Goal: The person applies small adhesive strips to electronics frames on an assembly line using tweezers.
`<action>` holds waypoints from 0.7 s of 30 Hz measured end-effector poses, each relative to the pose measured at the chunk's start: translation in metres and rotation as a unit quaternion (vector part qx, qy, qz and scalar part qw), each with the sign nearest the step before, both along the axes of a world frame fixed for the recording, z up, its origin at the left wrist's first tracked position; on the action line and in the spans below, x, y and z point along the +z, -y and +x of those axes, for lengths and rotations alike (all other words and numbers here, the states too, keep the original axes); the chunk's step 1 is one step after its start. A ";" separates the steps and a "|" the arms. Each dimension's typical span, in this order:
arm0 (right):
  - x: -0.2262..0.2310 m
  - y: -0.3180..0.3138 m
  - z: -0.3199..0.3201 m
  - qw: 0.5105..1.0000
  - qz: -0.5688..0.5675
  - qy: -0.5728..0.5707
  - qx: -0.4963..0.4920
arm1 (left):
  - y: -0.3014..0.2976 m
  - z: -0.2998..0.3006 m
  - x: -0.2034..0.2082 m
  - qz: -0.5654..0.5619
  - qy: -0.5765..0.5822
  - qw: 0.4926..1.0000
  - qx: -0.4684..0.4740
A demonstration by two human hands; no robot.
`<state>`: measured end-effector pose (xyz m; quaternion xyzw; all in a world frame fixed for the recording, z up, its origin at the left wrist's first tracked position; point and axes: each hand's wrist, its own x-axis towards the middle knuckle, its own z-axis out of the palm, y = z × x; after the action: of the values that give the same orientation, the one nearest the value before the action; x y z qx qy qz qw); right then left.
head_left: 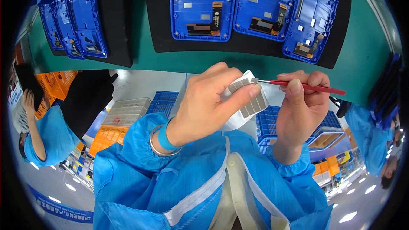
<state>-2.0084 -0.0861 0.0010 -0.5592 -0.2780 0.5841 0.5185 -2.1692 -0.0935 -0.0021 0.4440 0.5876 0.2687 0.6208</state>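
We are pinching the pad sheet (249, 98) in our left hand (204, 106), right hand (302, 102) gripping red tweezers (306, 86), lifting a grey pad; next calls for steady peeling.

Left hand (204, 106) curls closed, thumb pressed against fingers, wrist banded in blue. Right hand (300, 106) sits just beside it, pinching with thumb and forefinger.

blue housings (202, 6) on black mat (149, 25); green bench (358, 59); orange crates (55, 85)
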 end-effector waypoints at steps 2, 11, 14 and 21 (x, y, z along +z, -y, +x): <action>-0.002 0.003 -0.006 1.000 0.002 -0.008 -0.004 | 0.001 -0.005 -0.003 0.001 0.000 1.000 0.000; -0.005 0.004 -0.015 0.999 -0.018 -0.011 -0.030 | 0.003 -0.011 -0.006 -0.034 0.029 0.999 0.012; -0.007 0.006 -0.016 0.999 -0.015 -0.024 -0.017 | 0.002 -0.010 -0.006 -0.036 0.029 0.999 0.019; -0.008 0.003 -0.016 1.000 -0.008 -0.009 -0.002 | 0.003 -0.007 -0.007 -0.072 0.058 0.994 0.057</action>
<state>-2.0246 -0.0890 -0.0067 -0.5587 -0.2675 0.5901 0.5177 -2.1760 -0.0961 -0.0095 0.3479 0.5927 0.2860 0.6678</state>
